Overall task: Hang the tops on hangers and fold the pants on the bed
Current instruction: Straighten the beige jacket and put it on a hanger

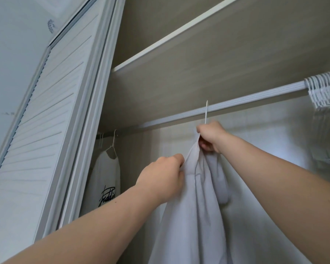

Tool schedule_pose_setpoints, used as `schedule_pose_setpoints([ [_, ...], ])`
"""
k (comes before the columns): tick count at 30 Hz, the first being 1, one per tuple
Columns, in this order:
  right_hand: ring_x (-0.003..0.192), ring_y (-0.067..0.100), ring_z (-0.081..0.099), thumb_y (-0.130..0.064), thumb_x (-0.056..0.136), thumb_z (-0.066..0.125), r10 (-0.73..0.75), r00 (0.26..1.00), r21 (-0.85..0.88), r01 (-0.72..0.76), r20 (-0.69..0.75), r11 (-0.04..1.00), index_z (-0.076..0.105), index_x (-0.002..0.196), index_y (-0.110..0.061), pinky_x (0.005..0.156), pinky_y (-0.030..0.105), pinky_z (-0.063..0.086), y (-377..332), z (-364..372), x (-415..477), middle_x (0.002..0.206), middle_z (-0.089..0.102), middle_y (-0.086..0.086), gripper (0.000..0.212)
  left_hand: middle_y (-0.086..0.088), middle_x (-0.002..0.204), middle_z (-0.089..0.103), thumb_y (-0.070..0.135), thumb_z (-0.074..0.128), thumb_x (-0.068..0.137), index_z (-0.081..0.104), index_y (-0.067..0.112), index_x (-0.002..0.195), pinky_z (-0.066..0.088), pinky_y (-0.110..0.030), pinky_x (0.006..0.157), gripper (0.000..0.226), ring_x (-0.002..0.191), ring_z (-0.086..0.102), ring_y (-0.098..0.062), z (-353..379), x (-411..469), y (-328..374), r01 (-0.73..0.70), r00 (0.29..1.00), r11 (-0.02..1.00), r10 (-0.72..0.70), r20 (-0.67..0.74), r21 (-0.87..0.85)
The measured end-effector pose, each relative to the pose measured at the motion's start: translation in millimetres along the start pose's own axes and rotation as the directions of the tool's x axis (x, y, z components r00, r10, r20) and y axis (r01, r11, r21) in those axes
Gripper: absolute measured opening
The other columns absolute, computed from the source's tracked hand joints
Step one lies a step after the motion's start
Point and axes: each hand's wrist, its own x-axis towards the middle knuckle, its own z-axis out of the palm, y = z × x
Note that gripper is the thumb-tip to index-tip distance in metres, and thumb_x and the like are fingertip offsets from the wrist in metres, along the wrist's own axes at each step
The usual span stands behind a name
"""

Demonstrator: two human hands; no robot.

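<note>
A white top (194, 216) hangs on a white hanger whose hook (206, 111) sits over the wardrobe rail (246, 102). My right hand (211, 136) grips the hanger's neck together with the top's collar, just under the rail. My left hand (164, 177) pinches the fabric at the top's left shoulder. Most of the hanger is hidden inside the garment. Further left on the rail hangs another white top with black script lettering (106, 180).
Several empty white hangers (326, 90) are bunched at the rail's right end. A wooden shelf (179, 35) runs above the rail. A white louvred wardrobe door (46, 121) stands at the left. The rail between the two tops is bare.
</note>
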Motion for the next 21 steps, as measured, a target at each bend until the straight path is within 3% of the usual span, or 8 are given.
schedule_pose_setpoints([
  [4, 0.032, 0.013, 0.046, -0.016, 0.091, 0.05, 0.02, 1.0, -0.077, -0.019, 0.015, 0.997, 0.055, 0.087, -0.006, 0.039, 0.017, 0.04, 15, 7, 1, 0.061, 0.053, 0.011, 0.012, -0.005, 0.088, 0.06, 0.019, 0.043, 0.093, 0.045, 0.019, 0.093, 0.047, -0.039, 0.065, 0.002, 0.086, 0.057, -0.034, 6, -6, -8, 0.011, 0.999, 1.0, -0.012, 0.041, 0.021],
  [7, 0.035, 0.015, 0.047, -0.021, 0.086, 0.059, 0.027, 0.999, -0.138, -0.02, 0.043, 0.99, 0.057, 0.092, -0.007, 0.041, 0.019, 0.043, 18, 12, -10, 0.06, 0.053, 0.008, 0.015, -0.006, 0.089, 0.061, 0.019, 0.044, 0.092, 0.047, 0.02, 0.095, 0.053, -0.043, 0.071, 0.004, 0.084, 0.058, -0.033, 10, -10, -17, 0.032, 0.996, 0.999, -0.031, 0.085, -0.001],
  [13, 0.057, 0.032, 0.069, -0.02, 0.086, 0.061, -0.056, 0.987, -0.346, 0.105, 0.15, 0.932, 0.028, 0.134, -0.004, 0.047, 0.044, 0.059, 22, 30, -51, 0.082, 0.064, 0.017, 0.061, -0.003, 0.095, 0.063, 0.02, 0.052, 0.082, 0.058, 0.019, 0.093, 0.057, -0.042, 0.08, 0.013, 0.09, 0.062, -0.029, 19, -14, -30, 0.147, 0.951, 0.988, -0.127, 0.283, -0.05],
  [16, 0.067, 0.038, 0.072, -0.019, 0.084, 0.061, -0.135, 0.98, -0.333, 0.177, 0.145, 0.926, 0.034, 0.126, -0.005, 0.057, 0.051, 0.061, 26, 38, -53, 0.088, 0.061, 0.015, 0.051, -0.002, 0.087, 0.062, 0.019, 0.052, 0.083, 0.054, 0.018, 0.078, 0.056, -0.037, 0.074, 0.005, 0.087, 0.064, -0.028, 26, -15, -33, 0.188, 0.923, 0.982, -0.164, 0.347, -0.035],
  [21, 0.086, 0.033, 0.065, -0.019, 0.081, 0.062, -0.296, 0.943, -0.317, 0.329, 0.151, 0.889, 0.051, 0.095, -0.012, 0.07, 0.039, 0.055, 42, 72, -42, 0.093, 0.063, 0.014, 0.019, -0.005, 0.092, 0.059, 0.024, 0.053, 0.086, 0.047, 0.021, 0.076, 0.046, -0.033, 0.069, 0.012, 0.091, 0.063, -0.032, 37, -17, -50, 0.205, 0.912, 0.978, -0.206, 0.356, 0.039],
])
